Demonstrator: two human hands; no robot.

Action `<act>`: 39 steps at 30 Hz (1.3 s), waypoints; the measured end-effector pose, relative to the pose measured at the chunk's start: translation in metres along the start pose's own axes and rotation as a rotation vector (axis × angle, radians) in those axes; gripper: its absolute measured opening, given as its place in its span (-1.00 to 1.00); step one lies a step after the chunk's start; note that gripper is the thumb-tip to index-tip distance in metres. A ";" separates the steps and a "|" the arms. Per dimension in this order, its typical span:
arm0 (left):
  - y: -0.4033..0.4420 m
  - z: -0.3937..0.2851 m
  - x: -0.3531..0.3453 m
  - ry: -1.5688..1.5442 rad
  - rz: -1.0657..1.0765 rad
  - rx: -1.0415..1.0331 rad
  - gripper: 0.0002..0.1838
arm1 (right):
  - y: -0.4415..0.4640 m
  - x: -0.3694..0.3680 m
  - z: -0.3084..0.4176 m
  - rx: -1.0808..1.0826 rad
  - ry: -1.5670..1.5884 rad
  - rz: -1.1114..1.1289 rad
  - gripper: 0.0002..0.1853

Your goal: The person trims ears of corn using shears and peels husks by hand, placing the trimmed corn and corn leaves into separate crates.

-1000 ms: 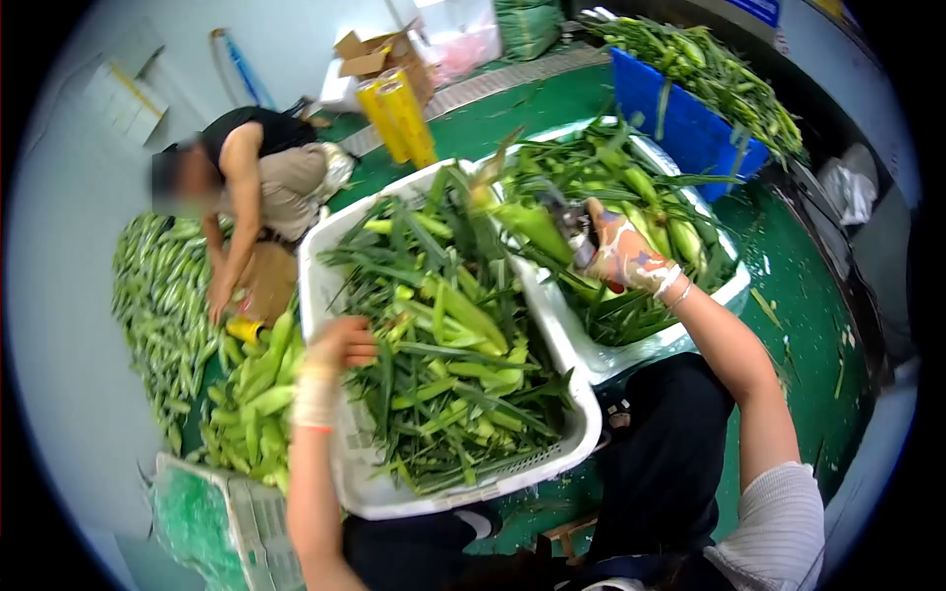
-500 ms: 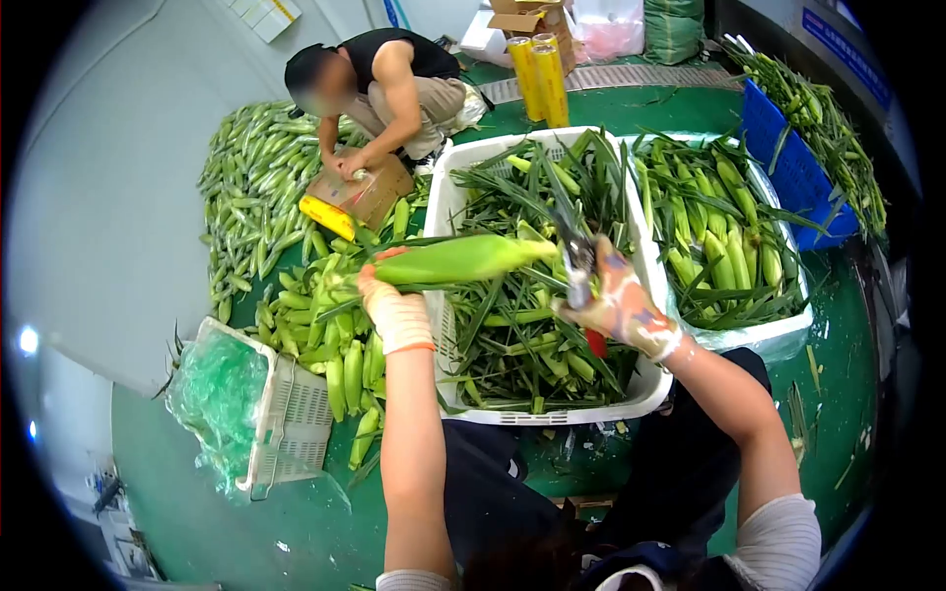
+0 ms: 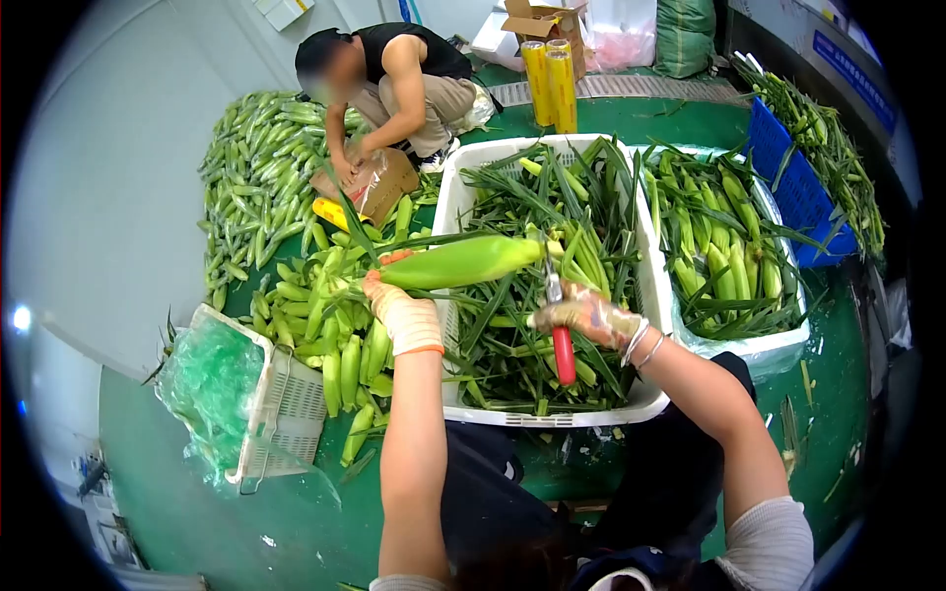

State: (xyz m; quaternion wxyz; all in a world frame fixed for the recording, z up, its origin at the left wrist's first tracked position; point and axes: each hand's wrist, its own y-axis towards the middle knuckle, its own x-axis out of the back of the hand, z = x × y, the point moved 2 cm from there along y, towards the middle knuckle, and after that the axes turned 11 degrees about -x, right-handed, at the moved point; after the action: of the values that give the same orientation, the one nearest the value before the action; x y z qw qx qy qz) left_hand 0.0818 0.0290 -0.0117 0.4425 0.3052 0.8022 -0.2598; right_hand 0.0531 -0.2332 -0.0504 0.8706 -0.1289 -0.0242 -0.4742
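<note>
A green ear of corn in its husk (image 3: pixel 458 262) lies level above a white crate (image 3: pixel 455 217). My left hand (image 3: pixel 402 313), in a pale glove with an orange cuff edge, is closed round its left end, where long leaves hang. My right hand (image 3: pixel 591 319), in a stained glove, grips red-handled pruning shears (image 3: pixel 563 353). Their metal blades stand upright at the ear's right end; whether they are closed on it I cannot tell. Beneath, the crate is full of loose corn leaves (image 3: pixel 512 350) and trimmings.
Husked-on ears (image 3: pixel 350 369) lie piled left of the crate. A second white crate (image 3: pixel 788 320) holds more ears, right. A blue basket (image 3: pixel 783 182) stands behind it. A tipped crate (image 3: pixel 296 404) holds green film. Another person (image 3: pixel 404 84) crouches over a cardboard box (image 3: pixel 389 185).
My right hand has shifted a little left, bringing the shears from beside the ear to its right end. The ear stays in my left hand. The other person's hands have moved on the box.
</note>
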 end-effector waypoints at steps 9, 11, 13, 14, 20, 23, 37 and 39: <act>0.018 0.008 0.016 -0.079 -0.115 0.003 -0.70 | -0.024 -0.010 -0.033 -0.235 0.379 0.034 -0.66; 0.012 0.009 0.012 -0.054 -0.128 -0.013 -0.71 | -0.016 -0.009 -0.038 -0.226 0.216 0.072 -0.37; 0.003 0.014 0.007 -0.059 -0.111 0.017 -0.70 | 0.000 -0.012 -0.047 -0.201 0.121 0.019 0.08; -0.002 0.017 0.006 -0.010 -0.089 0.022 -0.70 | 0.003 -0.014 -0.036 -0.178 0.160 0.034 0.32; -0.020 0.036 0.008 0.181 -0.091 -0.034 -0.62 | 0.009 -0.011 -0.009 -0.253 0.390 -0.171 -0.56; -0.020 0.022 0.003 0.396 -0.004 -0.167 -0.63 | 0.010 -0.017 -0.038 -0.365 -0.477 -0.491 -0.49; 0.047 0.021 0.028 1.138 0.464 -0.632 -0.34 | -0.021 0.005 0.017 -0.095 -0.401 -0.415 -0.39; 0.031 0.002 0.016 1.828 0.292 -0.803 -0.30 | -0.015 0.007 0.007 -0.126 -0.439 -0.412 -0.38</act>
State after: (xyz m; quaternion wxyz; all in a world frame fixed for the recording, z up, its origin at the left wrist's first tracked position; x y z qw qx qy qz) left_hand 0.0990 0.0528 -0.0309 -0.2446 0.3109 0.8168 0.4199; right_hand 0.0452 -0.2450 -0.0395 0.7205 -0.2743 -0.2081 -0.6019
